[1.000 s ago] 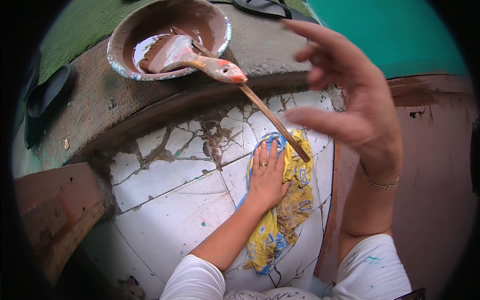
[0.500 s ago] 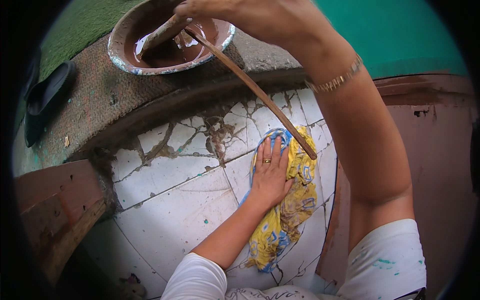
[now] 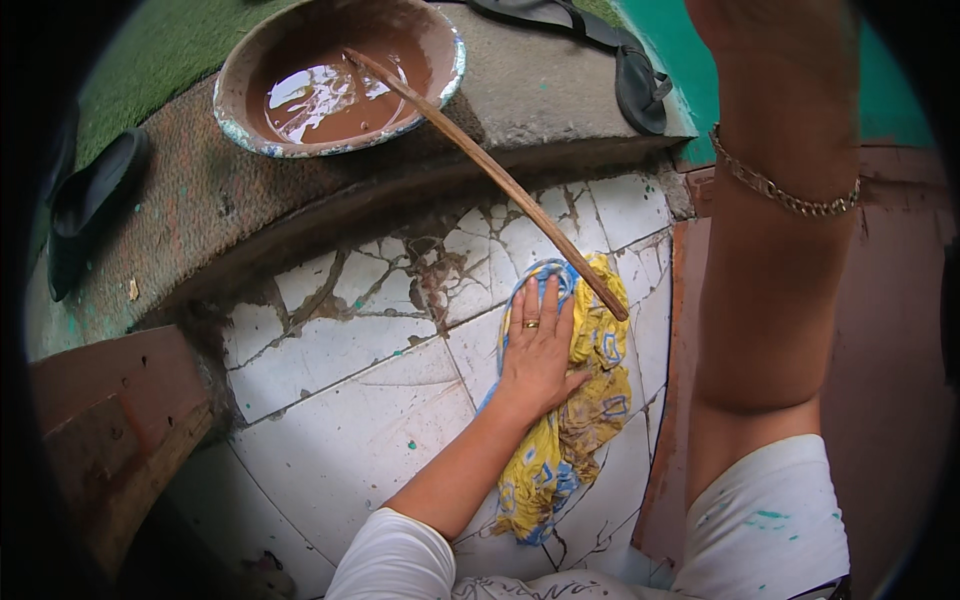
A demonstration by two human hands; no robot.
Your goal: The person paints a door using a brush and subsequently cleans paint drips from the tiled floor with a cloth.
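Note:
My left hand (image 3: 538,350) lies flat, fingers stretched out, on a crumpled yellow and blue patterned cloth (image 3: 592,430) on the tiled floor. A ring circles one of its fingers. My right arm reaches up along the right side, with a chain bracelet around it; only the base of my right hand (image 3: 765,25) shows at the top edge. Its fingers, and anything in them, are out of the picture. A thin wooden stick (image 3: 490,170) rests across the rim of a bowl (image 3: 222,105) of brown liquid paint (image 3: 330,100). Its lower end hangs over the cloth.
The bowl stands on a raised step with a rough mat (image 3: 195,200). A dark slip-on shoe (image 3: 95,200) is at the left, a dark sandal (image 3: 640,90) at the upper right. Cracked white tiles (image 3: 350,400), a brown wooden piece (image 3: 120,400) and a brown panel (image 3: 880,330) lie nearer.
My right hand has lifted out of the bowl, up and to the right, with the thick brownish tool it held there, now out of sight. My left hand has stayed on the cloth.

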